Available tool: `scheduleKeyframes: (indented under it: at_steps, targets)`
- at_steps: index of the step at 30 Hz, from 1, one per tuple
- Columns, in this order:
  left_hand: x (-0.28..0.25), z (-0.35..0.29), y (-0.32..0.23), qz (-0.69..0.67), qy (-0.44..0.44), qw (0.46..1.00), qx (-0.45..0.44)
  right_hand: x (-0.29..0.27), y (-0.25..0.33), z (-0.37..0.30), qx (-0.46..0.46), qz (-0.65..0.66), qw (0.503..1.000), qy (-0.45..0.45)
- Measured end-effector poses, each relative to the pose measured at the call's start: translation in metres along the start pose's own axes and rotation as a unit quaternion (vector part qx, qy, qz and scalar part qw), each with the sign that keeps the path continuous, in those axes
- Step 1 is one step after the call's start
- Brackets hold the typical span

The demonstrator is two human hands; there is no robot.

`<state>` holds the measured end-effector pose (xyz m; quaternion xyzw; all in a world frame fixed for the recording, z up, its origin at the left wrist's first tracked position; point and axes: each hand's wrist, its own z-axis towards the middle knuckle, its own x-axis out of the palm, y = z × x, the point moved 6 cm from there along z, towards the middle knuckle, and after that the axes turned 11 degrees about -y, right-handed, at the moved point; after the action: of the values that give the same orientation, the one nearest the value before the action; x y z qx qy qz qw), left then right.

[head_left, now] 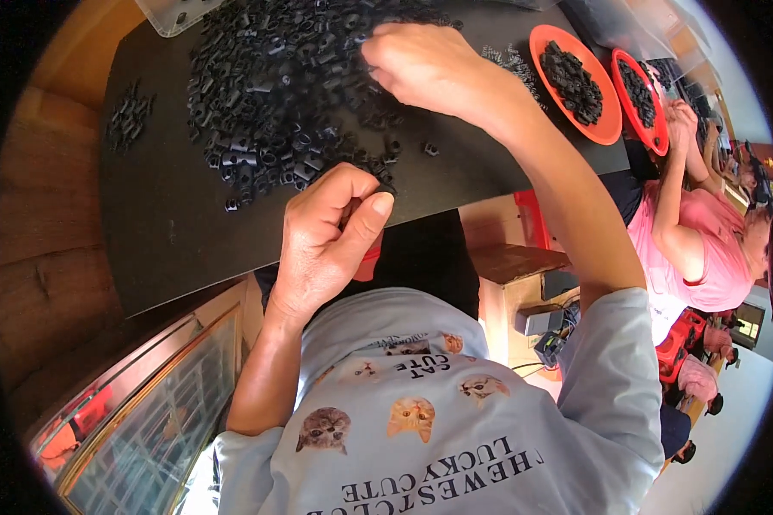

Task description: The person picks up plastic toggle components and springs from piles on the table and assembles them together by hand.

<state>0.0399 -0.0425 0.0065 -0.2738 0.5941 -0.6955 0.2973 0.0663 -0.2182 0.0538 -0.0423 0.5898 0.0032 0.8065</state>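
Over the near edge of the dark table, my left hand (325,230) is closed, thumb against the curled forefinger, on a small black plastic part (387,189); only a bit of it shows. My right hand (421,67) reaches to the right side of a big heap of small black plastic parts (270,94). Its fingers are curled together, and whatever they hold is hidden. Many pieces in the heap look like short tubes and rings. One loose black piece (430,148) lies apart from it, between my two hands.
A small pile of thin black pieces (130,118) lies at the left. Tiny shiny pieces (508,62) lie beyond my right forearm, beside an orange plate (607,127) of black parts. A red plate (661,142) sits near a co-worker's hands (682,124). A clear bin (170,26) stands far left.
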Motion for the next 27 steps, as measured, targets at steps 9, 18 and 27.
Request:
scheduleKeyframes:
  at_steps: [9,18,27]
  targets:
    - [-0.002,0.0,-0.001,-0.061,-0.028,0.997,-0.026,-0.023,0.007,-0.016,0.015,0.234,0.968,-0.09]
    - [0.002,0.001,-0.006,-0.102,-0.008,0.994,-0.034,-0.028,0.044,-0.082,0.192,0.621,0.757,-0.074]
    - [-0.003,0.001,-0.001,-0.116,0.028,0.993,-0.001,-0.02,0.059,-0.079,0.218,0.693,0.687,-0.021]
